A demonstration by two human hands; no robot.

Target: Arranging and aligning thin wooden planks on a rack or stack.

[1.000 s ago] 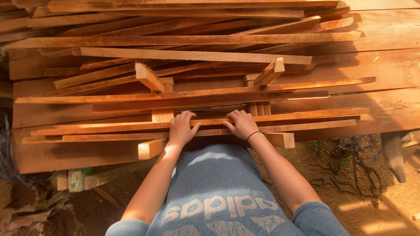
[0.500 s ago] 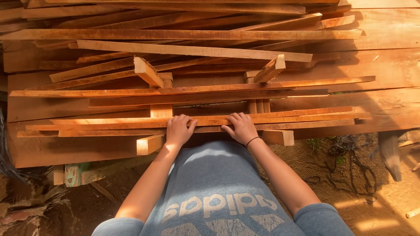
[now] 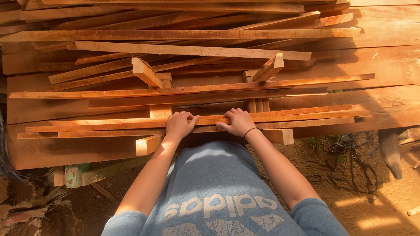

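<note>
Now we have both hands down on the same long thin wooden slat (image 3: 280,116), one of several lying lengthwise along the near edge of the lumber stack (image 3: 210,65). Our left hand (image 3: 179,124) sits on it with the fingers (image 3: 183,116) curled over the far edge and the thumb out to the side. Our right hand (image 3: 238,122), a dark band (image 3: 250,130) at its wrist, does much the same just beside it, fingers hooked over the top. So both are closed on the slat, close together near its middle, with a small gap between them.

We judge this to be the gripping stage: the slat is in hand but lies flat on its neighbours, not raised. Freeing it would, in our view, call for an even lift from both hands, since the piece runs well out to either side and could tip or drag on the slats touching it.

Under it all there's no tabletop, only stacked timber: broad planks (image 3: 385,65) below, thinner strips crossing at slight angles, and short blocks (image 3: 146,72) poking up. A cut end (image 3: 148,144) juts toward us at the left. We stand on bare earth (image 3: 363,192) in warm, low sunlight, with dark tangled roots or cord (image 3: 345,144) at the right and a greenish painted scrap (image 3: 72,175) low at the left.
</note>
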